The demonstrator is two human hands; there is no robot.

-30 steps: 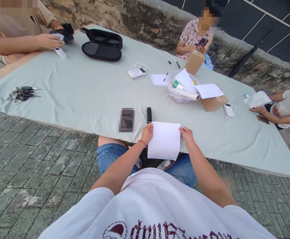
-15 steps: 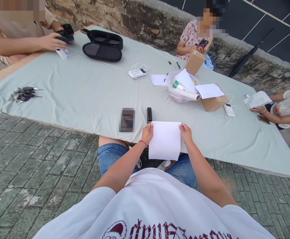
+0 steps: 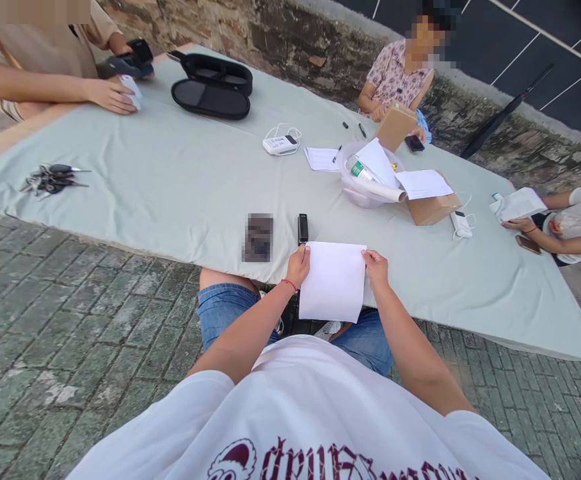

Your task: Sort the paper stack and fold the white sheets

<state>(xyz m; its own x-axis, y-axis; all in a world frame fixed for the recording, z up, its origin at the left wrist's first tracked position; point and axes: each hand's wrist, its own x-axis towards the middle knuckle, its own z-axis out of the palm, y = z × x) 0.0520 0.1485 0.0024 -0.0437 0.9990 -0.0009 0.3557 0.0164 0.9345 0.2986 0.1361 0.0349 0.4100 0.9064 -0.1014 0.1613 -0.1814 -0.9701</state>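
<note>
A blank white sheet of paper [image 3: 332,283] is stretched between my two hands at the table's near edge, its lower part over my lap. My left hand [image 3: 299,265] pinches the upper left corner. At the upper right corner, my right hand [image 3: 376,268] grips the sheet between thumb and fingers. Just beyond my left hand lies a small black stapler-like object [image 3: 303,228], its near end close to my fingers. To its left is a dark, pixelated item [image 3: 258,238] on the cloth.
On the pale green tablecloth [image 3: 180,180] lie keys [image 3: 53,180], an open black case [image 3: 213,90], a white corded device [image 3: 281,143], a plastic bowl [image 3: 358,193] with papers and a bottle, and cardboard boxes [image 3: 433,207]. Co-workers sit at the left, far side and right.
My hands keep hold of the sheet with little movement. The view has shifted slightly. Across the table, a person's phone has gone down onto the cloth; the left person's hand now touches a white object.
</note>
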